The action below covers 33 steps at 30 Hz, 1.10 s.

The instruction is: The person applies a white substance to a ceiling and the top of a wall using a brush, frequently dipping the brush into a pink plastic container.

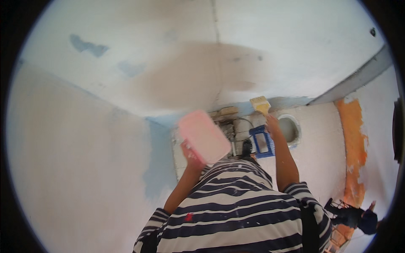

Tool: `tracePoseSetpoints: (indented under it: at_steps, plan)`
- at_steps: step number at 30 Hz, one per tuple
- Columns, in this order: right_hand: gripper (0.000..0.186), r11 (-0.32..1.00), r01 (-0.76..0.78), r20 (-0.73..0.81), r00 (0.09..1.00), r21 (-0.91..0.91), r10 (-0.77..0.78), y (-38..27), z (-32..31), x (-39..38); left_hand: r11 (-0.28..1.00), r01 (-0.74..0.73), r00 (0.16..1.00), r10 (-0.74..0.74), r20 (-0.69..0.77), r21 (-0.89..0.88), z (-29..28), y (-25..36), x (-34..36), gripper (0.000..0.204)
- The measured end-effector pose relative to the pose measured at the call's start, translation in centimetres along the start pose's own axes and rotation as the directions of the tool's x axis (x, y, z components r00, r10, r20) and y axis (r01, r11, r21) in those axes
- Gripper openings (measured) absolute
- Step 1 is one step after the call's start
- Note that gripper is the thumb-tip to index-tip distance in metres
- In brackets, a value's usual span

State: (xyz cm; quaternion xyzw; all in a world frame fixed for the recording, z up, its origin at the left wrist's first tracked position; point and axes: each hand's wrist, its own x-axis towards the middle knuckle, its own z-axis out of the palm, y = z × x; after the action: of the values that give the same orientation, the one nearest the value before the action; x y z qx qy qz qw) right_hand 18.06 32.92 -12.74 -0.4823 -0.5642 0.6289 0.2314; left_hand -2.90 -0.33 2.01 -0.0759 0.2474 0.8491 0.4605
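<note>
My left hand [192,157] grips the side of a pink rectangular plastic tub [206,137], which has a pale surface facing up; I cannot tell whether that is paint or a lid. Closed around a handle, my right hand [272,123] holds a wide, flat paintbrush [260,104] with yellowish bristles pointing toward the wall. Just beyond that hand on the floor stands a round white bucket [298,130] with greyish-white liquid inside. Pale smudges mark the fingers of the left hand.
A whitish wall [177,63] with bluish patches rises ahead, meeting another wall [84,156] at the left. A blue plastic stool or frame [265,154] is near my feet. Boards and rubble [228,113] lie along the wall base. Another person [358,219] is at the lower right.
</note>
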Motion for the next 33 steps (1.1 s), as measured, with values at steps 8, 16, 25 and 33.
tracePoseSetpoints:
  at_steps: [8, 16, 25, 33]
  plan:
    - [0.021, 0.969, -0.197, 0.115, 0.977, 0.147, 0.181, -5.9, 5.0, -13.6, 0.998, 0.045, 0.996, -0.049, 0.077, 0.053, 0.1, 0.4, -0.5, 0.076]
    - [0.019, 0.965, 0.257, 0.172, 0.95, 0.05, -0.262, -20.8, 5.1, -21.7, 0.998, 0.053, 0.979, -0.058, 0.196, 0.032, 0.3, 0.8, -0.9, 0.078]
    - [0.022, 0.827, 0.247, 0.334, 0.94, -0.505, -0.076, -25.2, 8.0, -26.2, 0.996, 0.089, 0.99, -0.085, 0.113, -0.032, -2.0, -0.1, 1.1, 0.073]
    - [0.022, 0.51, 0.321, 0.449, 0.881, -0.798, 0.147, -26.9, 12.6, -25.0, 0.98, 0.176, 0.984, -0.175, -0.014, 0.095, -4.9, -0.3, 2.2, 0.058]
